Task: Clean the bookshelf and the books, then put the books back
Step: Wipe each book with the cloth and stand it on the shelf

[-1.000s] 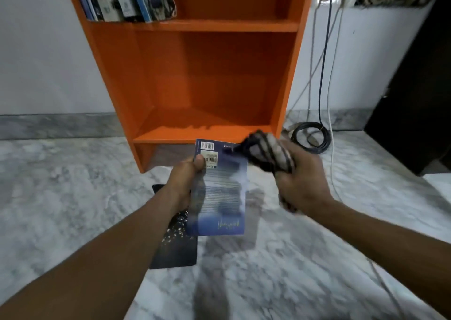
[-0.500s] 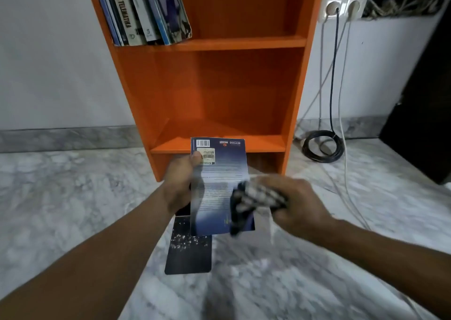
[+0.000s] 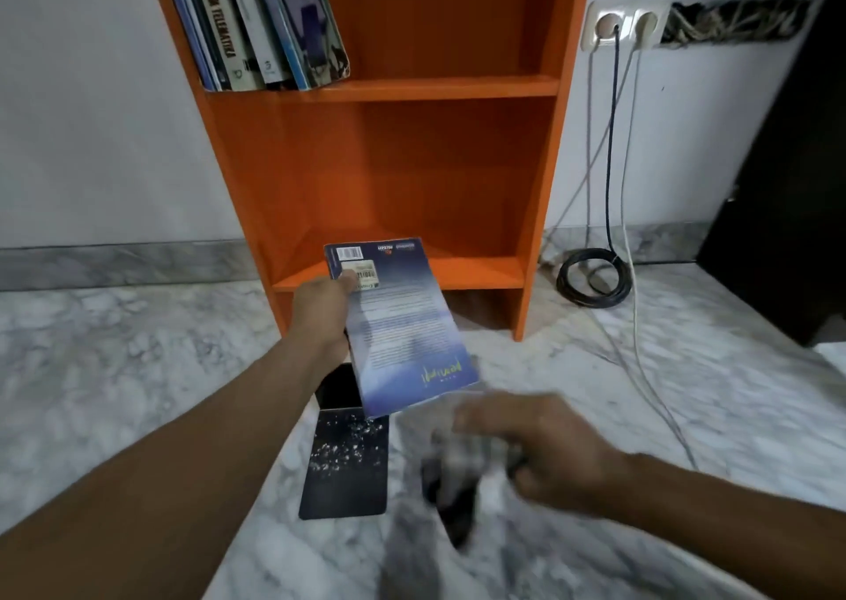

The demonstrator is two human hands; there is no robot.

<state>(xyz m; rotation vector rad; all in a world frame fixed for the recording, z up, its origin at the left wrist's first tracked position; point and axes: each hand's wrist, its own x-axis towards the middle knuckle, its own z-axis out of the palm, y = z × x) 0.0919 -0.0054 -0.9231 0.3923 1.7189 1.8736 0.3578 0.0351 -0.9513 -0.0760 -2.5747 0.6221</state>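
My left hand [image 3: 322,313] grips a blue paperback [image 3: 403,324] by its left edge, back cover up, held in front of the orange bookshelf [image 3: 540,187]. My right hand [image 3: 540,448] is below and to the right of the book, blurred by motion, closed on a dark striped cloth [image 3: 453,489] that hangs down from it. A dark book with white specks [image 3: 348,466] lies flat on the marble floor under the blue one. Several books [image 3: 261,22] lean on the upper shelf at the left. The lower shelf holds nothing.
A coiled black cable [image 3: 593,279] lies on the floor right of the shelf, with cords running up to wall sockets [image 3: 622,24]. A dark door or cabinet [image 3: 787,187] stands at the far right. Marble floor [image 3: 114,370] spreads around.
My right hand with the cloth has swept down the blue cover from its top and come off below the book. The view has tilted up, showing more of the shelf.
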